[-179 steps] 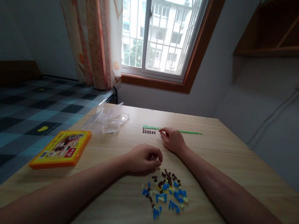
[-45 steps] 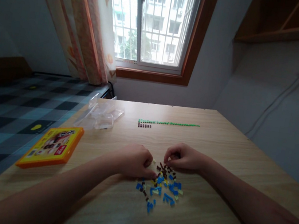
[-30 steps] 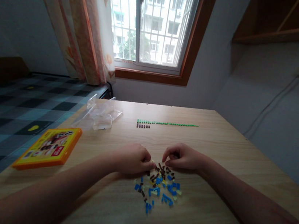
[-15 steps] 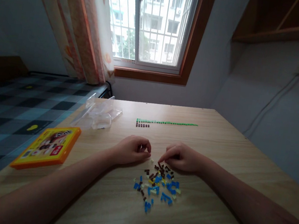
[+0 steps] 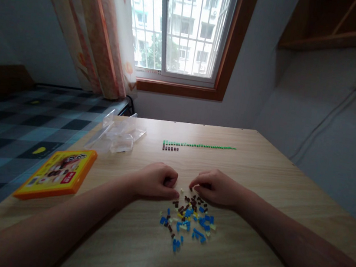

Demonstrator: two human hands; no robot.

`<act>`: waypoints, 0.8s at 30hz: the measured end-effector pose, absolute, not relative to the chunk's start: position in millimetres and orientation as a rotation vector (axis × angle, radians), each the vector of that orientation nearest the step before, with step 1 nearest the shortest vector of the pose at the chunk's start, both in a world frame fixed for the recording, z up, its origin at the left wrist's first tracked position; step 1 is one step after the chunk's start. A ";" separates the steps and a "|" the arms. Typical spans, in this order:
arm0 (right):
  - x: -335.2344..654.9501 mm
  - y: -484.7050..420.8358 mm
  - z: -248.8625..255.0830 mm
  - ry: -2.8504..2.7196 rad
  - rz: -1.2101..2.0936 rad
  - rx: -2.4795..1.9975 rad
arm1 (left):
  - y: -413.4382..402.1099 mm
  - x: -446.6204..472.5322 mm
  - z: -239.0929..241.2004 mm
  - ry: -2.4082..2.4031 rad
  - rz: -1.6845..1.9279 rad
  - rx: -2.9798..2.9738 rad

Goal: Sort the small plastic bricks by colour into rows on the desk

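Note:
Loose toy building bricks in brown, blue, yellow and cream lie in a pile (image 5: 189,213) on the table before me. My left hand (image 5: 156,180) rests at the pile's upper left, fingers curled in and thumb stretched towards the bricks; nothing shows in it. Across from it, my right hand (image 5: 217,187) is closed in a pinch at the upper right, with a small brown brick (image 5: 190,190) at its fingertips. A cream brick (image 5: 182,191) lies between the two hands. Beyond them are a long row of green bricks (image 5: 201,146) and a short row of dark brown bricks (image 5: 170,148).
An orange and yellow box (image 5: 56,174) lies at the table's left edge. Behind it stand clear plastic trays (image 5: 123,137). A bed with a checked cover (image 5: 11,129) is at the left, and a window (image 5: 191,30) is beyond the table (image 5: 230,254).
My right fingertips have drawn back slightly from the pile, lifting a brown brick with them. My left thumb has dropped nearer the pile as the fingers curled further in.

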State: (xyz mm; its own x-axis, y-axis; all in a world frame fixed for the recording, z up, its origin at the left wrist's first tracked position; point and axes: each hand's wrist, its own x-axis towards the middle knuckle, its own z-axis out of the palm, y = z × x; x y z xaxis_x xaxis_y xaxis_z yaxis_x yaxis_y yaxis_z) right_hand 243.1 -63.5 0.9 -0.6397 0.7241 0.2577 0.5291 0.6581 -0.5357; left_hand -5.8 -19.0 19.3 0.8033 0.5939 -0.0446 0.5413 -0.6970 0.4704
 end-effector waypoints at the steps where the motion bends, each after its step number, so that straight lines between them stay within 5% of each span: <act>1: 242.9 -63.4 0.2 -2.417 0.554 -1.009 | -19.4 -5.8 20.0 0.847 0.122 2.525; 24: 238.6 -44.2 -15.9 -2.377 0.150 -1.249 | -17.4 -4.7 27.8 0.792 0.035 2.440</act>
State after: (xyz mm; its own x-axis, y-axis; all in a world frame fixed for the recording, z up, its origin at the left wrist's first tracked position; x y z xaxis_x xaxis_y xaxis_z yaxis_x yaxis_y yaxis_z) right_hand 238.6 -44.2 -15.9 -0.4897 0.8041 0.3371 0.7553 0.5844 -0.2966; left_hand -4.7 -17.4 27.8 0.8245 0.5471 -0.1443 0.5323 -0.6634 0.5259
